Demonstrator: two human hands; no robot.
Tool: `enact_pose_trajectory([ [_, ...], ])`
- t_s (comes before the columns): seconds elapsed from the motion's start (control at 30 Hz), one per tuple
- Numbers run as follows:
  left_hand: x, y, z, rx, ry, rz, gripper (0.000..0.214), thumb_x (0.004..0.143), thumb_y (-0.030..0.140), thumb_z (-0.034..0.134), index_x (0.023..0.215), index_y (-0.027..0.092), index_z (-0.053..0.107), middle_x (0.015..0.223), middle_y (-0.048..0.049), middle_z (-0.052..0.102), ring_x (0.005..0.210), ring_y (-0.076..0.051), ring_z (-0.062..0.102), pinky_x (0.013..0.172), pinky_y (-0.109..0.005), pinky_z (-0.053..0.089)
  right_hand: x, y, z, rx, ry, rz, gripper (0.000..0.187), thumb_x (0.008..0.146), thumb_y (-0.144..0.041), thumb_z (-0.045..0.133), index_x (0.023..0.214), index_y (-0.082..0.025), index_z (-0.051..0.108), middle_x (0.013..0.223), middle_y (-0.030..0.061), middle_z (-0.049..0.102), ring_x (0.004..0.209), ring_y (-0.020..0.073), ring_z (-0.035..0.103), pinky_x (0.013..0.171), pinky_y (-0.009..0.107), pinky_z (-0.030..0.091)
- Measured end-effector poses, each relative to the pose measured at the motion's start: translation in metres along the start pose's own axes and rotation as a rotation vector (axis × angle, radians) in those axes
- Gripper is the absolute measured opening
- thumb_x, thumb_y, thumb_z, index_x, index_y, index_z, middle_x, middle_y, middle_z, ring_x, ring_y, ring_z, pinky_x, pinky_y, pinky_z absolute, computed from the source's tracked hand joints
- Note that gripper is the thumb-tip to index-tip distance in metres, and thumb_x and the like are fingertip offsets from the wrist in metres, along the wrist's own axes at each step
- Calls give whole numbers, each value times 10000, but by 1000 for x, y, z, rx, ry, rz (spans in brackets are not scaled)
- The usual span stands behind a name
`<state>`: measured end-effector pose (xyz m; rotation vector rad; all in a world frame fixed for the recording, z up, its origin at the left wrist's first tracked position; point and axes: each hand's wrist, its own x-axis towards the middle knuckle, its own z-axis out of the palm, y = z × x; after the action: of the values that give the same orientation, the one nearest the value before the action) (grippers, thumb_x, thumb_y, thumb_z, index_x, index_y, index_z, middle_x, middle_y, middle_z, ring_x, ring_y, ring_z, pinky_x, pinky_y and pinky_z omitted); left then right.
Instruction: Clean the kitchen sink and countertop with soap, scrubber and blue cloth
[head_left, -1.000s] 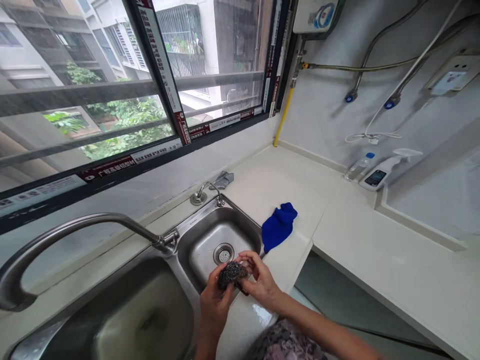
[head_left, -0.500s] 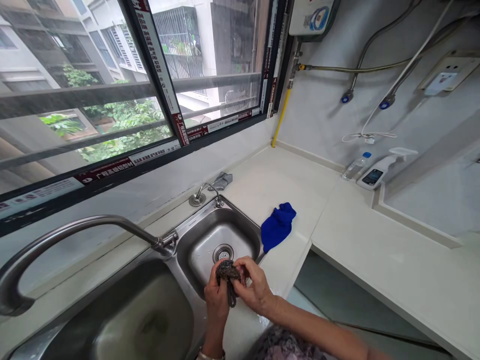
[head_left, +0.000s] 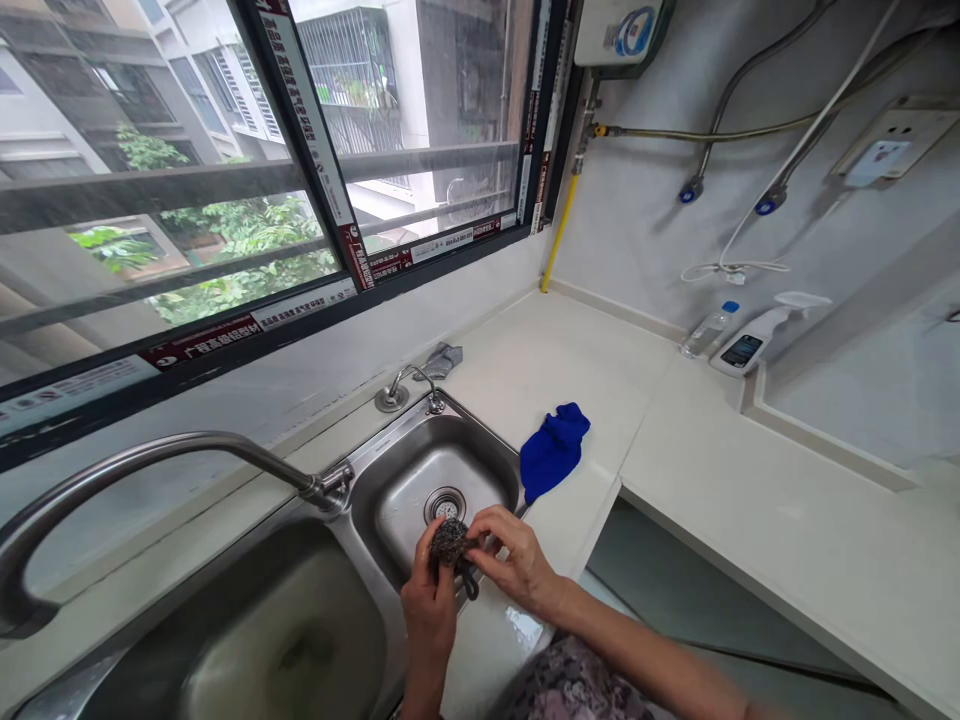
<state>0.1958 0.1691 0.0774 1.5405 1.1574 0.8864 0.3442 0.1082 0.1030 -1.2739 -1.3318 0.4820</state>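
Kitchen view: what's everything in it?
mesh bundle: 1, dark grey, lower centre
window: 1, dark-framed, upper left
basins: 2, steel, below window
spouts: 2, silver, beside basins
counter: 1, cream, around basins
cloths: 2, blue and grey, on counter
bottles: 2, clear and white, right
wall box: 1, white, top
pipe: 1, yellow, by window
hoses: several, grey and brass, right
socket: 1, whitish, right
left hand: 1, bare, on bundle
right hand: 1, bare, on bundle

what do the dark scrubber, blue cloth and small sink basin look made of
Dark grey, rounded scrubber: possibly metal or plastic strands, from its coarse, speckled texture. Bright blue, crumpled cloth: matt fabric, by its soft folds; fibre unclear. Small, squarish silver basin: probably satin stainless steel, by its grey sheen and soft reflections.
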Motion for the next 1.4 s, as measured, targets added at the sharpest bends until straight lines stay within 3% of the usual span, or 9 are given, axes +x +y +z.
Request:
enact_pose_trajectory([
  [0.17, -6, 5, -7, 25, -49, 48, 452, 906, 425, 610, 1339, 296, 632, 1298, -51, 722, 1142, -264, 701, 938, -360, 596, 2, 6, 0, -78, 30, -64, 225, 795, -36, 537, 906, -232, 524, 978, 42, 570, 813, 149, 563, 623, 230, 496],
  [0.3, -17, 12, 2, -39, -8, 30, 462, 855, 418, 678, 1301, 299, 662, 1208, -58, 759, 1051, -272, 737, 778, -328, 645, 8, 15, 0, -240, 124, -168, 245, 791, -32, 471, 935, -230, 482, 1016, 75, 567, 899, 187, 571, 716, 288, 520],
  [0.47, -19, 11, 12, 21, -73, 88, 441, 934, 395, 585, 1364, 302, 610, 1330, -71, 697, 1058, -250, 736, 711, -300, 652, 9, 21, -1, -443, 135, -273, 283, 771, -45, 443, 987, -224, 483, 1024, 97, 576, 934, 220, 587, 751, 329, 535],
  [0.6, -13, 8, -4, 191, -48, 352, 390, 945, 341, 601, 1330, 288, 641, 1370, -99, 644, 1173, -244, 680, 754, -310, 667, 6, 18, -7, -459, 21, -319, 246, 751, -62, 473, 920, -240, 456, 1037, 84, 583, 860, 185, 594, 658, 272, 512],
  [0.77, -16, 10, -27, 457, -22, 804, 446, 948, 165, 592, 1375, 293, 606, 1182, -50, 762, 1036, -183, 743, 866, -249, 632, 6, 7, -8, -393, -110, -407, 274, 767, -39, 451, 950, -242, 438, 1052, 93, 609, 937, 193, 607, 735, 288, 533],
  [0.87, -21, 10, -33, 557, 85, 929, 409, 946, 140, 598, 1336, 258, 631, 1158, -56, 779, 978, -189, 761, 804, -218, 625, 9, -2, -3, -322, -164, -407, 271, 784, -31, 454, 953, -242, 447, 1038, 95, 609, 991, 211, 602, 764, 307, 537],
  [1.07, -26, 3, -48, 475, 357, 778, 185, 938, 201, 631, 1118, 220, 665, 1044, -47, 808, 675, -130, 758, 591, -163, 591, 18, -22, 10, 73, -215, -134, 359, 803, -113, 609, 1132, -238, 535, 1213, 89, 564, 751, 115, 572, 663, 255, 521],
  [1.23, -32, -9, -55, 258, 407, 520, 119, 875, 282, 659, 989, 250, 671, 990, -12, 814, 662, -149, 759, 524, -177, 577, 18, -31, 20, 269, -317, 102, 432, 862, -251, 660, 1283, -253, 565, 1401, 116, 553, 1168, 212, 614, 904, 332, 545],
  [1.4, -36, -15, -56, 120, 490, 215, 140, 775, 365, 713, 882, 276, 694, 839, -15, 797, 665, -200, 751, 604, -252, 591, 6, -45, 36, 260, -360, 187, 392, 837, -282, 706, 1215, -262, 600, 1389, 109, 606, 1210, 234, 622, 879, 328, 553],
])
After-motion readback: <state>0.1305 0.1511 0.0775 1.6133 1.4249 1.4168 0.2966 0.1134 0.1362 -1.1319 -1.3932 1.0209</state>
